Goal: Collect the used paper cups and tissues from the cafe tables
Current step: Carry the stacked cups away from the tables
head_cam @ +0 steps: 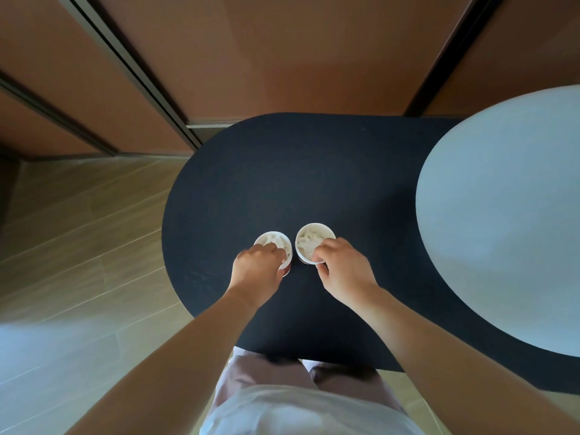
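Two white paper cups stand side by side on the dark oval table, each stuffed with crumpled white tissue. My left hand grips the near rim of the left cup, fingers curled over its edge. My right hand pinches the near rim of the right cup. Both cups rest upright on the table, a small gap between them.
A round pale blue-white table overlaps the dark one on the right. Brown wall panels stand right behind the table. Wood-look floor stretches to the left. My legs touch the table's near edge.
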